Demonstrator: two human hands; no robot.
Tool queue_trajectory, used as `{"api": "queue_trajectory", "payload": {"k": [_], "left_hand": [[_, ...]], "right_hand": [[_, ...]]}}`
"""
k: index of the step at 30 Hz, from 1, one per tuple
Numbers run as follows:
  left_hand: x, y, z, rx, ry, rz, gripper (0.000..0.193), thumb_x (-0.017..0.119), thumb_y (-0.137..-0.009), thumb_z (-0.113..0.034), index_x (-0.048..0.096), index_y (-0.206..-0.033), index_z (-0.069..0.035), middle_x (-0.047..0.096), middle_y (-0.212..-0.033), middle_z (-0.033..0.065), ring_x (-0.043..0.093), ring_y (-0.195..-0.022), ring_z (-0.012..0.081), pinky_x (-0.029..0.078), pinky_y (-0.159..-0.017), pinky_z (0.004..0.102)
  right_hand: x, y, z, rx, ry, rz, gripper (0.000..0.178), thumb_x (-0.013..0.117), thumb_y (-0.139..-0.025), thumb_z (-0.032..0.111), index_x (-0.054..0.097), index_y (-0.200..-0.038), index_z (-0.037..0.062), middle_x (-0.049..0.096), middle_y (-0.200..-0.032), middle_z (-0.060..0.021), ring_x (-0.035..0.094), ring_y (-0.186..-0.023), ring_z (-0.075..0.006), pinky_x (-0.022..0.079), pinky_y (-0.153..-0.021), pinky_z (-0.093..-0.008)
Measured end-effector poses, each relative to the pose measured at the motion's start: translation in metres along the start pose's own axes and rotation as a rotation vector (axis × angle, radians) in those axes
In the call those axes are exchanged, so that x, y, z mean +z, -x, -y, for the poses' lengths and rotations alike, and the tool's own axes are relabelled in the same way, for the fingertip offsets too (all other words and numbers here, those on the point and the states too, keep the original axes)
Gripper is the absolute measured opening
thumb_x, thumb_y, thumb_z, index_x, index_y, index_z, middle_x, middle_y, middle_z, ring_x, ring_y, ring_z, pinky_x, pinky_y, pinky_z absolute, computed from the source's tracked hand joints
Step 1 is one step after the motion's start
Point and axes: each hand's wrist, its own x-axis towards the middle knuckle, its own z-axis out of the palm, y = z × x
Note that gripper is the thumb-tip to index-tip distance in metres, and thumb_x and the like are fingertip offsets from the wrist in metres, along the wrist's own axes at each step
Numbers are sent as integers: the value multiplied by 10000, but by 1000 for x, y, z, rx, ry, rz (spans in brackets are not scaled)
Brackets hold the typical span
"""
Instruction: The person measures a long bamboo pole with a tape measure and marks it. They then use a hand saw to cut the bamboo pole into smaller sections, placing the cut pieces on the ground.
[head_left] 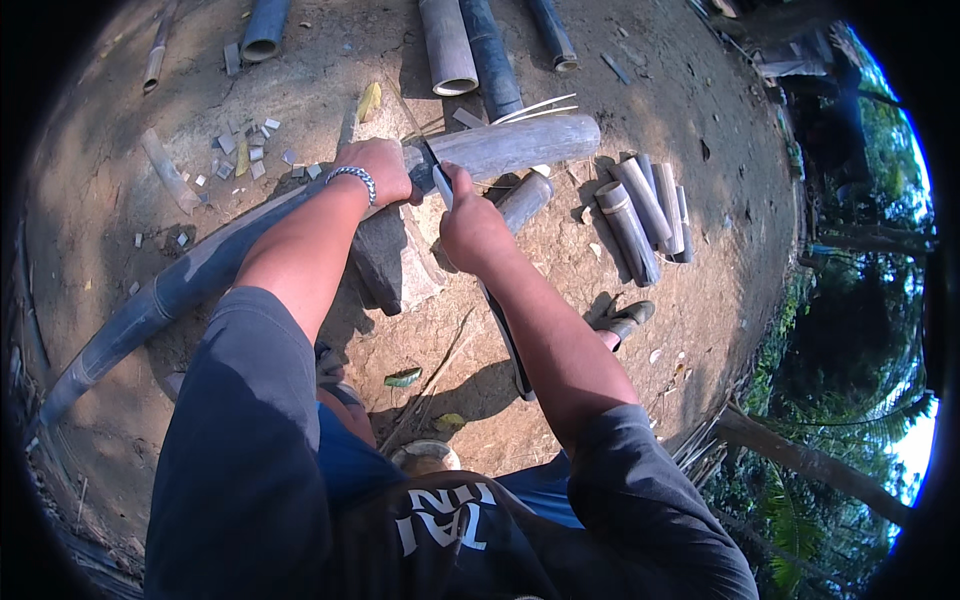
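A long dark bamboo pole [530,143] lies slantwise across a wooden block [395,262], running from the lower left to its thicker end at the upper right. My left hand [378,170], with a chain bracelet at the wrist, is closed over the pole above the block. Just right of it, my right hand [472,230] grips a long-handled saw [443,186]. Its thin blade crosses the pole close to my left hand, and the dark rear end shows below my right forearm. Whether the blade has cut into the bamboo cannot be made out.
Several short bamboo lengths [630,218] lie grouped at the right, and another piece [526,200] rests under the pole. Small square offcuts [255,153] are scattered at the left. Longer bamboo tubes [447,50] lie at the far side. My foot [628,318] stands on the dirt.
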Motion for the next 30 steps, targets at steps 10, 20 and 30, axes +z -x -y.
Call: {"api": "queue_trajectory", "payload": {"k": [10, 20, 30], "left_hand": [[6, -4, 5, 7, -10, -24, 615, 828, -610, -440, 743, -1043, -12, 726, -1077, 244, 710, -1022, 359, 554, -911, 418], [1, -1, 1, 1, 33, 5, 604, 831, -613, -435, 751, -1030, -4, 730, -1061, 241, 712, -1011, 362, 558, -899, 412], [-2, 4, 14, -19, 29, -13, 612, 817, -595, -435, 750, -1025, -4, 730, -1070, 236, 711, -1012, 360, 556, -906, 418]], "right_hand": [[-8, 20, -8, 28, -9, 26, 581, 485, -956, 68, 320, -1510, 120, 676, -1061, -328, 659, -997, -492, 532, -868, -530], [-5, 13, -8, 7, -4, -22, 596, 474, -926, 40, 337, -1501, 119, 670, -1047, -342, 651, -1005, -497, 514, -902, -544], [4, 49, -23, 2, -61, -6, 576, 463, -948, 57, 326, -1505, 112, 658, -1136, -329, 640, -1077, -481, 517, -912, -543]]}}
